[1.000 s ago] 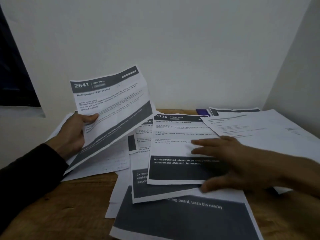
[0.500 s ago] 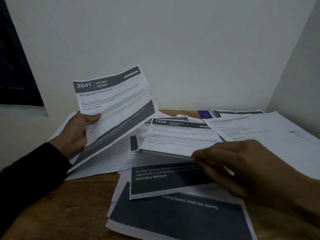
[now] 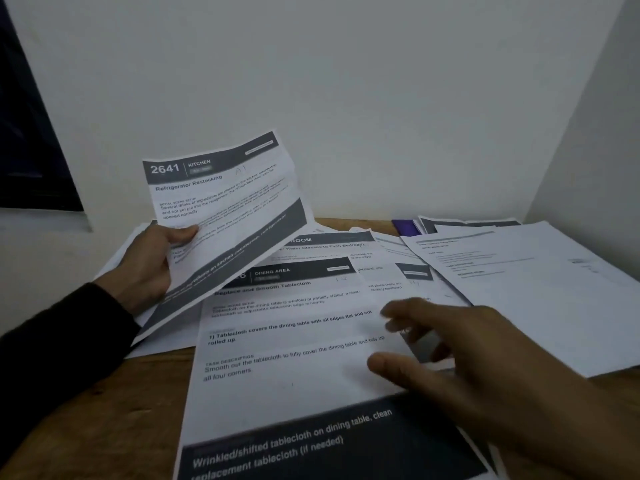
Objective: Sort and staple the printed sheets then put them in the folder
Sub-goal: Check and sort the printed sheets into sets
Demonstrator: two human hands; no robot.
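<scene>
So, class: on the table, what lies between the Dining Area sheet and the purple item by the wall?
In the head view, between the Dining Area sheet and the purple item lies a sheet headed with water glasses for each bedroom, overlapped by other loose sheets.

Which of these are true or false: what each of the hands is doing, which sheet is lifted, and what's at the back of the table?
1. The left hand holds the 2641 Kitchen sheet up off the table. True.
2. The right hand grips a stapler. False: no stapler shows; its spread fingers are at the Dining Area sheet.
3. The Dining Area sheet is titled "Replace and Smooth Tablecloth". True.
4. A purple thing shows at the back of the wooden table. True.
5. The table holds one sheet only. False: many overlapping sheets lie on it.
</scene>
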